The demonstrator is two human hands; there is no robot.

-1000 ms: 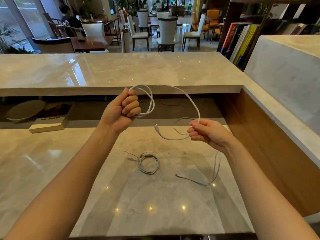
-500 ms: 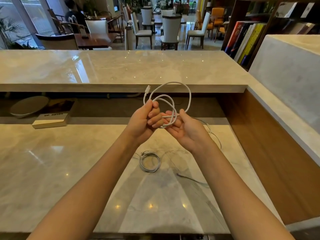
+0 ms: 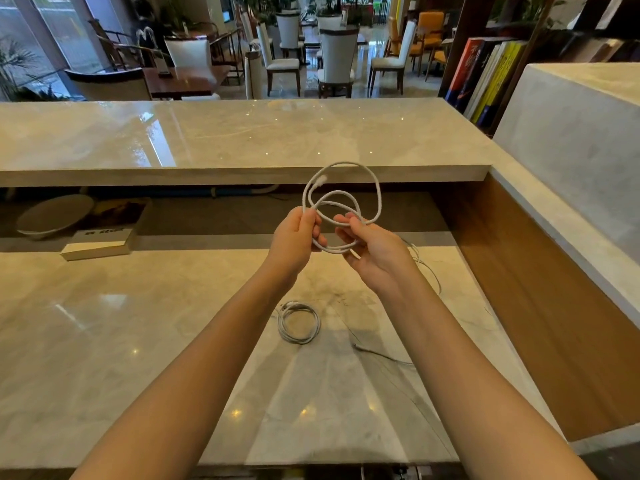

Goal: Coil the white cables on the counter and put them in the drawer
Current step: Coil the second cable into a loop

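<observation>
- Now I see the left hand point(image 3: 294, 233) pinching the white cable point(image 3: 377, 188) to hold its loops together.
- Right hand point(image 3: 374, 251) curls round them, probably feeding slack.

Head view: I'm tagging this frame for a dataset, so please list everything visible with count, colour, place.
held cable: one, white, looped in the air between both hands
coiled cable: one, white, on the counter below the hands
counter: one, beige marble, foreground
raised ledge: one, beige marble, behind counter
book: one, pale, flat under the ledge, left
dish: one, grey, beside the book
shelf books: several, red, yellow, white, upper right
chairs: several, white-backed, far room
left hand: pinches the held cable
right hand: holds its loops
</observation>
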